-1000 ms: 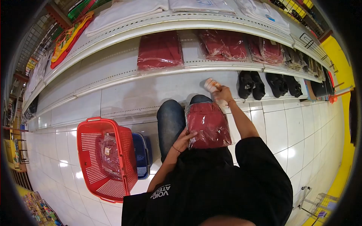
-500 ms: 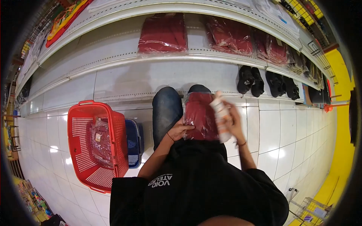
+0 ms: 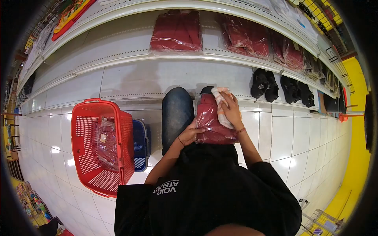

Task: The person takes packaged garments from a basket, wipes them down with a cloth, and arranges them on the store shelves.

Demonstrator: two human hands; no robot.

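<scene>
A dark red garment in a clear plastic bag [image 3: 207, 125] lies across my lap. My left hand [image 3: 190, 133] grips its left edge, with the thumb on top of the plastic. On the upper right part of the bag lies a white and orange cloth [image 3: 217, 98]. My right hand [image 3: 232, 109] is on this cloth, holding it against the plastic with the fingers bent over it.
A red basket [image 3: 126, 145] with bagged red clothing [image 3: 107, 151] stands on the floor at left, beside a blue basket [image 3: 140, 147]. Ahead, a white shelf [image 3: 130, 59] bears bagged red garments [image 3: 176, 32]. Black shoes [image 3: 260, 84] sit on the lowest level.
My right hand has brought the cloth from beyond the bag's right side onto its top. My left hand still grips the bag. The view has shifted, with the baskets now farther left.
</scene>
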